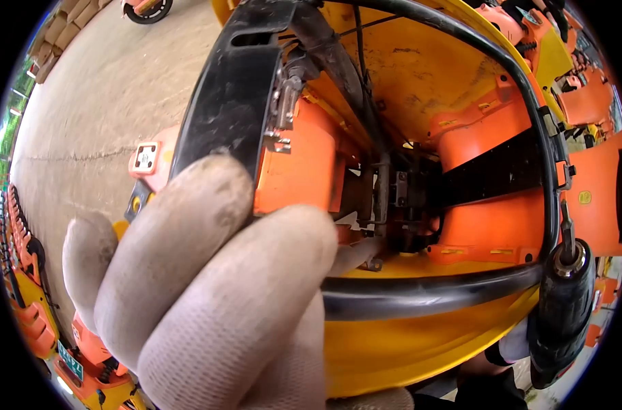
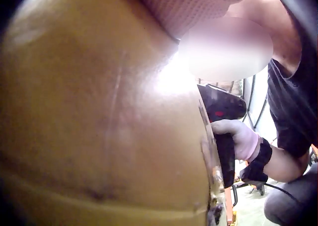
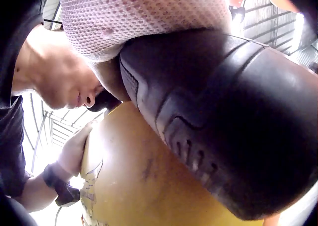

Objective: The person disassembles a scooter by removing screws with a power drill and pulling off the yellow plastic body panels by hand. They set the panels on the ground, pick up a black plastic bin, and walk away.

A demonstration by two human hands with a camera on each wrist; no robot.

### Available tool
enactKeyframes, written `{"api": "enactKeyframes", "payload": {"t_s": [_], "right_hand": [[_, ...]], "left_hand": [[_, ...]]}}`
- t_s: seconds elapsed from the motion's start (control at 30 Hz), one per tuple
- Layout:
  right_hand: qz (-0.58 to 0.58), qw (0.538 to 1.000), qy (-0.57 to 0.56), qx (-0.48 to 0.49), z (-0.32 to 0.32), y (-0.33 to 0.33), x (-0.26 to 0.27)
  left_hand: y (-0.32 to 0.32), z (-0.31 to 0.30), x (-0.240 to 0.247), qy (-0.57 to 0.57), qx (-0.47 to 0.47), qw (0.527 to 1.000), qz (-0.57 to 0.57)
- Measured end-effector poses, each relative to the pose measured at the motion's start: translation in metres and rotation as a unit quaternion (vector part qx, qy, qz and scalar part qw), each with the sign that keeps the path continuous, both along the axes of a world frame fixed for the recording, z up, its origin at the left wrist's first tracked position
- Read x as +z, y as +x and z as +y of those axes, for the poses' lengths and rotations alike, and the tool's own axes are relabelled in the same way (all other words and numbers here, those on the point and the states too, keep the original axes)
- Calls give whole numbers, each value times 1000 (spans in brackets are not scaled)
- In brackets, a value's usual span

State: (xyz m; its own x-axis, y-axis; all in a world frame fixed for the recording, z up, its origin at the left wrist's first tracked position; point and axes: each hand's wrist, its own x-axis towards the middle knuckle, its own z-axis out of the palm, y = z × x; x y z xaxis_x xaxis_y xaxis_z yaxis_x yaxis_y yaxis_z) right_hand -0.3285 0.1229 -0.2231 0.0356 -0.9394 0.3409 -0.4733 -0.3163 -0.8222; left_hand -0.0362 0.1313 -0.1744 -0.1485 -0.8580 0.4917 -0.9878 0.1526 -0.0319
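A black power drill (image 1: 562, 314) stands at the right of the head view, its bit pointing up beside the black rim of a yellow body shell (image 1: 400, 348). My right hand (image 2: 233, 134), in a pale knit glove, grips the drill's handle in the left wrist view. The right wrist view shows the drill's dark body (image 3: 198, 92) close up below the glove. Large in the head view, my gloved left hand (image 1: 215, 294) is near a black slotted bracket (image 1: 222, 102) and an orange panel (image 1: 294, 171). What lies behind its fingers is hidden.
Inside the shell run a dark tube (image 1: 338, 68), orange covers (image 1: 489, 130) and a black bar (image 1: 492, 167). More orange and yellow vehicles (image 1: 92, 369) stand around on the concrete floor (image 1: 119, 89). Stacked sacks (image 1: 65, 27) are at the upper left.
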Motion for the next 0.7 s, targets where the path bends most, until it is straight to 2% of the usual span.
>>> {"api": "enactKeyframes", "payload": {"t_s": [0.27, 0.33, 0.37, 0.4, 0.43, 0.47, 0.5, 0.53, 0.57, 0.6, 0.63, 0.7], "right_hand": [[4, 999, 3, -34, 1, -8, -3], [5, 999, 2, -36, 2, -9, -1], [1, 999, 1, -35, 1, -7, -4], [6, 999, 1, -37, 1, -9, -4], [4, 999, 1, -37, 0, -7, -4], [6, 999, 3, -37, 1, -9, -3], [7, 999, 3, -37, 1, -9, -2], [6, 999, 0, -37, 1, -10, -3], [6, 999, 0, -37, 0, -8, -4], [9, 999, 2, -38, -1, -9, -3], [6, 999, 1, -36, -3, -8, -4], [8, 999, 3, -36, -3, -8, -3]], "left_hand": [[-4, 2, 0, 14, 28, 999, 5], [10, -23, -17, -37, 12, 998, 52], [42, -57, -18, -170, -197, 966, -1], [58, -75, -19, -290, -393, 871, -53], [43, -65, -21, -289, -392, 872, -52], [13, -48, -23, -273, -221, 936, 27], [-3, -39, -25, -247, -41, 962, 104], [14, -52, -32, -251, -42, 961, 105], [47, -75, -44, -334, -226, 914, 36], [66, -89, -51, -401, -399, 824, -34], [66, -93, -47, -402, -400, 823, -34], [66, -98, -34, -392, -460, 794, -62]]}}
